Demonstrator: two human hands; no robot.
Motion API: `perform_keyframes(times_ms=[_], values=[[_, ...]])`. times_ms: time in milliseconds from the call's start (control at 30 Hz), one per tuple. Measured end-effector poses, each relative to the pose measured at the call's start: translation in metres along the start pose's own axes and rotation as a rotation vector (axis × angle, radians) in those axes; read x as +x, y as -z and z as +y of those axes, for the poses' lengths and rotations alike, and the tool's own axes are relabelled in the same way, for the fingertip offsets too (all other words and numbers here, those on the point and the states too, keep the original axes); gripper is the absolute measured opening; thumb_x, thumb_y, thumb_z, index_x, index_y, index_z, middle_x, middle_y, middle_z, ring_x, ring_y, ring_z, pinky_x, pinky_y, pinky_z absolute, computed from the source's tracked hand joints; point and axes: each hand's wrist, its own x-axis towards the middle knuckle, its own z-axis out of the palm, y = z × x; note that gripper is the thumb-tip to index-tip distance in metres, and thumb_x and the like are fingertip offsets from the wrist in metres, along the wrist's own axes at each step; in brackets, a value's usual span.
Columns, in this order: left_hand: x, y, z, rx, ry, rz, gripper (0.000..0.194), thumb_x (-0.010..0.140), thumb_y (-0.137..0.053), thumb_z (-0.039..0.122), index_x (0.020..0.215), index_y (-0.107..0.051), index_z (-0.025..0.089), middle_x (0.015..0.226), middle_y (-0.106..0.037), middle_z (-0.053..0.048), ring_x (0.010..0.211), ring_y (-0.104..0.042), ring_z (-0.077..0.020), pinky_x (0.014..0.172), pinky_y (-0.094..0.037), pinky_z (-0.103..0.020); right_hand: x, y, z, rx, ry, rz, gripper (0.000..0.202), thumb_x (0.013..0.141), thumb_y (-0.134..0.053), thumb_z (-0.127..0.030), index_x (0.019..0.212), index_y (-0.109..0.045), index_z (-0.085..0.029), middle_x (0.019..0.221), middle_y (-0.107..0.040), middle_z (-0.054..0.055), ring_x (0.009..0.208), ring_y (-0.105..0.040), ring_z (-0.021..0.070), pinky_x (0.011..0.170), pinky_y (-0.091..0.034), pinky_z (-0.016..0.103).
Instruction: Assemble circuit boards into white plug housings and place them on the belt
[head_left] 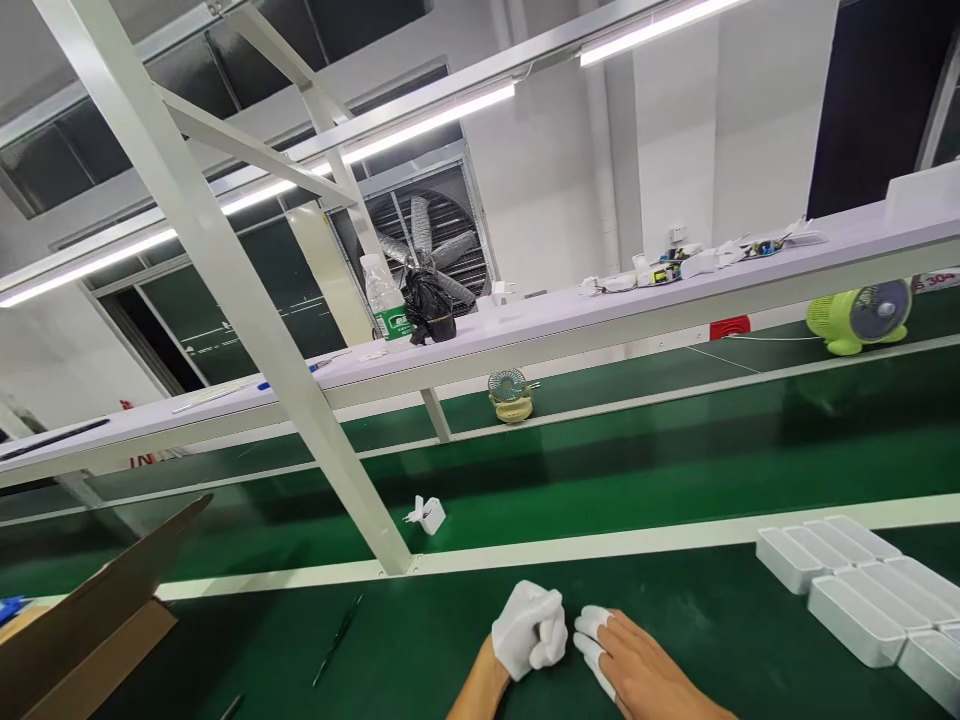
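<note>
My left hand (530,630), in a white glove, is curled closed above the green bench top (420,640). Whatever it may hold is hidden by the fingers. Just to its right, my right hand (637,660) has white covers on some fingertips. Its fingers are stretched out and point toward the left hand, with a small gap between the two. A thin dark pen-like tool (337,640) lies on the bench to the left. Farther right stand rows of white plastic cases (859,612).
An open cardboard box (112,590) is at the left. Beyond the bench's pale edge, a white plug adapter (430,514) rests on the green belt (600,480). A slanting metal post (225,290) rises to the left. Small fans (511,396) stand under the shelf (540,330).
</note>
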Motion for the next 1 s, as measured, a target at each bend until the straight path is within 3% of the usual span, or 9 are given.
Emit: perform_keyframes(times_ms=[167, 533, 767, 1000], values=[[0.0, -0.001, 0.001, -0.057, 0.022, -0.073, 0.069, 0.081, -0.07, 0.056, 0.035, -0.038, 0.017, 0.03, -0.039, 0.0, 0.023, -0.026, -0.0044, 0.035, -0.017, -0.021, -0.005, -0.004, 0.002, -0.066, -0.014, 0.014, 0.024, 0.079, -0.056, -0.015, 0.098, -0.069, -0.022, 0.111, -0.073, 0.012, 0.106, -0.069, 0.0295, 0.101, -0.054, 0.044], [-0.003, 0.008, -0.004, -0.079, 0.04, -0.126, 0.063, 0.086, -0.067, 0.05, 0.037, -0.044, 0.016, 0.034, -0.043, -0.001, 0.026, -0.031, -0.0056, 0.036, -0.021, -0.023, -0.001, 0.0, 0.0, 0.002, -0.096, -0.036, 0.023, 0.079, -0.057, -0.013, 0.096, -0.07, -0.022, 0.115, -0.071, 0.01, 0.122, -0.061, 0.0294, 0.109, -0.048, 0.044], [-0.005, 0.002, 0.004, -0.056, 0.041, -0.165, 0.062, 0.086, -0.067, 0.048, 0.037, -0.049, 0.015, 0.035, -0.045, -0.002, 0.03, -0.038, -0.0075, 0.039, -0.026, -0.023, 0.007, 0.011, -0.002, 0.024, -0.112, -0.1, 0.043, 0.083, -0.054, -0.009, 0.122, -0.066, -0.021, 0.135, -0.064, 0.01, 0.128, -0.057, 0.0286, 0.111, -0.048, 0.045], [-0.006, 0.005, 0.004, -0.062, 0.077, -0.219, 0.058, 0.083, -0.07, 0.047, 0.039, -0.054, 0.013, 0.037, -0.05, -0.005, 0.03, -0.04, -0.0087, 0.039, -0.03, -0.024, 0.016, 0.031, -0.004, 0.01, -0.086, -0.222, 0.048, 0.082, -0.05, -0.004, 0.125, -0.065, -0.018, 0.139, -0.061, 0.011, 0.132, -0.055, 0.0306, 0.112, -0.047, 0.048]])
